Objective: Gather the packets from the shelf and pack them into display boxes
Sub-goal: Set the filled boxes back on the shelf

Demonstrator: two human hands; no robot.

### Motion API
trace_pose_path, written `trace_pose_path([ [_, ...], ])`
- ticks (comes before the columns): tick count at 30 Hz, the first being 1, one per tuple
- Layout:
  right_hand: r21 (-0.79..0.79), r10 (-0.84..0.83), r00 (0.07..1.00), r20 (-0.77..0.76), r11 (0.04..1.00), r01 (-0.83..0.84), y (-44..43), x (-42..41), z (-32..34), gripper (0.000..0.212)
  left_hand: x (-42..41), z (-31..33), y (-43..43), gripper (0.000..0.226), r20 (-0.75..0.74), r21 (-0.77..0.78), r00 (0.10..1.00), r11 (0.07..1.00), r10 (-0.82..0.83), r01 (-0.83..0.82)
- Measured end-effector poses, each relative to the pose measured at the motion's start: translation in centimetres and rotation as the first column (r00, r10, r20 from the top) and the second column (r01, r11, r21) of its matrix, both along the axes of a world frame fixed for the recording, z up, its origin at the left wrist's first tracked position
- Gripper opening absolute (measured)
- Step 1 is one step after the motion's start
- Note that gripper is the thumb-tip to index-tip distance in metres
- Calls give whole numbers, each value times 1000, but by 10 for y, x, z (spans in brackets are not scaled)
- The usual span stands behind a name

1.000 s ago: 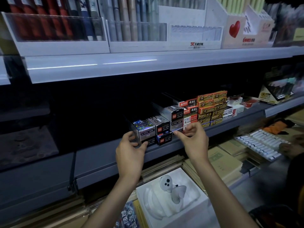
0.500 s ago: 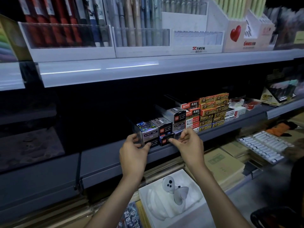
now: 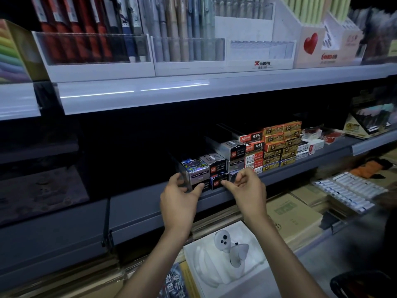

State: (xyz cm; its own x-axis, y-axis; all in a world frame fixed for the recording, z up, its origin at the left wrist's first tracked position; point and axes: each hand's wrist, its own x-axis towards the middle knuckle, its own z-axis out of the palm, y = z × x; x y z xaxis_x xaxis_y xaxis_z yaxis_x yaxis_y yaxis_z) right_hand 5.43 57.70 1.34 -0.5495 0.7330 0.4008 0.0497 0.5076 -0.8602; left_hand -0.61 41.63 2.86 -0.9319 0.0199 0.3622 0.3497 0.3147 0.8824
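Packets: small dark packets sit mid-frame on the shelf edge, long axes running back into it.
Hands: your left hand and right hand flank them, fingers half-curled, holding nothing, thumbs touching fronts.
Nearer: right hand.

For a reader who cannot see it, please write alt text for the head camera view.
Two bare hands reach to the front edge of a grey shelf: the left hand touches a holographic packet, the right hand touches a small dark packet. Orange and red packets are stacked further right; pen displays stand on the shelf above.
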Motion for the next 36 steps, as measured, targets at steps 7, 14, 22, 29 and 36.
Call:
trace_pose_path([
  [7,297,122,991,48,946,-131,-11,4,12,44,3,-3,0,64,-45,-34,998,999,33,-34],
  [14,589,58,956,288,776,-225,-18,11,23,78,3,-1,-1,58,-18,-12,1000,1000,18,-18],
  [22,639,6,975,222,755,-151,-21,15,28,57,3,-2,-1,62,-20,6,1000,1000,22,-22],
  [29,604,18,983,183,786,-127,-19,17,25,54,4,-3,0,66,-19,11,999,1000,27,-27],
  [36,313,2,987,161,948,-53,-16,10,13,41,5,-4,-1,65,-1,44,999,998,34,-34],
])
